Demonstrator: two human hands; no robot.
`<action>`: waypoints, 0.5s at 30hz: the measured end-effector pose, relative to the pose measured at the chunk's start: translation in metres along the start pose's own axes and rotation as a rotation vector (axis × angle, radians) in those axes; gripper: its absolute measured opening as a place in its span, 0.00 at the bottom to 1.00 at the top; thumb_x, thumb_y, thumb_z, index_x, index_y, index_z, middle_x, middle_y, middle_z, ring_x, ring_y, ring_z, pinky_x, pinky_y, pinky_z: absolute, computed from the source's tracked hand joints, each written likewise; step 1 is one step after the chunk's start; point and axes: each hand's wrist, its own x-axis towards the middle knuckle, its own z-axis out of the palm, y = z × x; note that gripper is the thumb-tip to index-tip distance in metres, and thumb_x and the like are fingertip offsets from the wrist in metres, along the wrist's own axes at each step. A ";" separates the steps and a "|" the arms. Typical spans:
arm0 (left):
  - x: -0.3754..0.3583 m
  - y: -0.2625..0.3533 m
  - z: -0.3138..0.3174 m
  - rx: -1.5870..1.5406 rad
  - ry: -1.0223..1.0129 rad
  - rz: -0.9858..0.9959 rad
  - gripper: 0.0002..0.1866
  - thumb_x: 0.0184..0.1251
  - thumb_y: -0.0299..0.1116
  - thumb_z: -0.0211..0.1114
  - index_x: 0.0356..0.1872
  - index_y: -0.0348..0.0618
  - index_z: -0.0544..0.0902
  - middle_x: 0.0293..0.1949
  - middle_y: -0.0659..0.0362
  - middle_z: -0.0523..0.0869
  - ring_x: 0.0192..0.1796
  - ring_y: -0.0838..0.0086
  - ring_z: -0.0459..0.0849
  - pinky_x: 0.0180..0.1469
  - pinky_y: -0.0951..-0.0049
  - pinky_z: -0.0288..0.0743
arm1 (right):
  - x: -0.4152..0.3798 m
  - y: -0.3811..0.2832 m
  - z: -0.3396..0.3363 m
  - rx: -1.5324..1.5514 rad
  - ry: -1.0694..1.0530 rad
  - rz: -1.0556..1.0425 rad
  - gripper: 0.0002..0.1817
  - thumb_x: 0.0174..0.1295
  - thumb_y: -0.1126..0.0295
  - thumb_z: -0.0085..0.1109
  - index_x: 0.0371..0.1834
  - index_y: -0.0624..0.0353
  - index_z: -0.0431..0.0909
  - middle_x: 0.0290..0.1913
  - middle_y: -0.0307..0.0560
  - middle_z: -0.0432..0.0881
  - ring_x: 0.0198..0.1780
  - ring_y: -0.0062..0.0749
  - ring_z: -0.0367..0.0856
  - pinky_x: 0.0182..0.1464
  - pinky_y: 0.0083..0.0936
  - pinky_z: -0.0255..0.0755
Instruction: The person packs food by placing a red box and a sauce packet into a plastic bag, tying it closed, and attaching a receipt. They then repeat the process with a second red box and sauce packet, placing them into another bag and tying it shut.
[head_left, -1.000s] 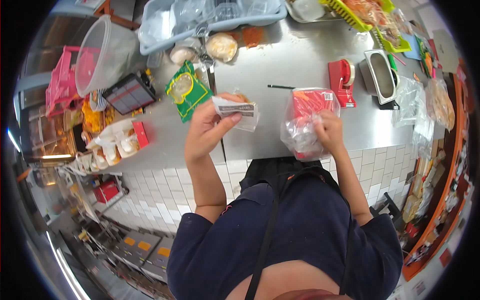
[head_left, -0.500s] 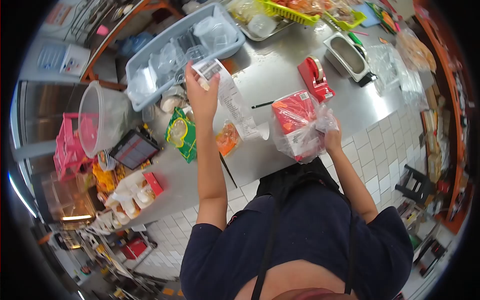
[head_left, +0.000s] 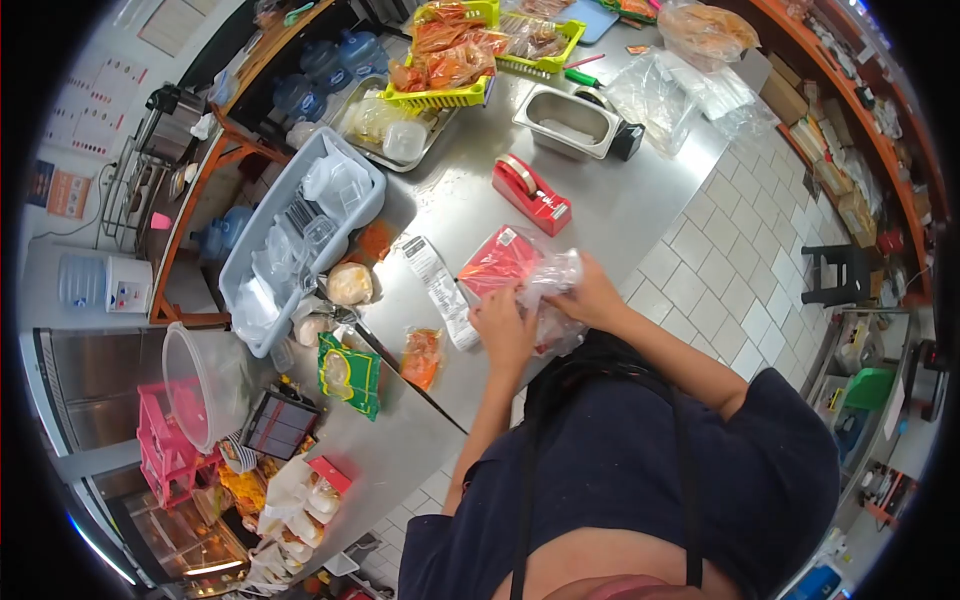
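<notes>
A red box [head_left: 492, 262] sits inside a clear plastic bag [head_left: 556, 272] at the near edge of the steel table. My right hand [head_left: 592, 296] is closed on the gathered upper part of the bag. With fingers bent against the bag's near left side, my left hand [head_left: 504, 322] pinches the plastic; its fingertips are partly hidden. A long printed receipt [head_left: 436, 284] lies flat on the table, just left of the box, released from any hand. Beyond the box stands a red tape dispenser [head_left: 533, 197].
Left of the receipt lie an orange food packet [head_left: 421, 358] and a green packet [head_left: 350, 384]. A blue-grey tub [head_left: 362, 165] holds clear plastic containers. Farther back are a metal pan [head_left: 567, 124], yellow-green baskets [head_left: 440, 97] of bagged food and loose plastic bags [head_left: 650, 95].
My left hand has let go of the receipt, which now lies on the table, and has come over to the bag. My right hand still grips the bag. The view has turned.
</notes>
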 end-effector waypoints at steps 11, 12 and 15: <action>-0.021 0.041 0.026 0.280 0.130 -0.147 0.26 0.43 0.28 0.60 0.51 0.43 0.72 0.40 0.58 0.78 0.49 0.63 0.71 0.50 0.60 0.60 | 0.039 0.058 0.000 0.039 -0.309 -0.439 0.10 0.40 0.70 0.60 0.30 0.52 0.78 0.32 0.41 0.77 0.39 0.40 0.74 0.41 0.34 0.68; -0.022 0.046 0.030 0.292 0.198 -0.215 0.28 0.43 0.27 0.61 0.52 0.42 0.71 0.41 0.58 0.78 0.50 0.63 0.71 0.51 0.60 0.59 | 0.041 0.053 -0.006 0.008 -0.311 -0.444 0.10 0.41 0.69 0.59 0.30 0.52 0.79 0.31 0.41 0.77 0.37 0.40 0.75 0.39 0.33 0.68; -0.022 0.049 0.037 0.337 0.238 -0.350 0.27 0.43 0.27 0.60 0.51 0.40 0.71 0.40 0.57 0.78 0.48 0.62 0.71 0.49 0.60 0.61 | 0.049 0.047 -0.011 0.014 -0.413 -0.482 0.11 0.43 0.68 0.58 0.33 0.52 0.78 0.33 0.41 0.78 0.38 0.39 0.75 0.39 0.32 0.69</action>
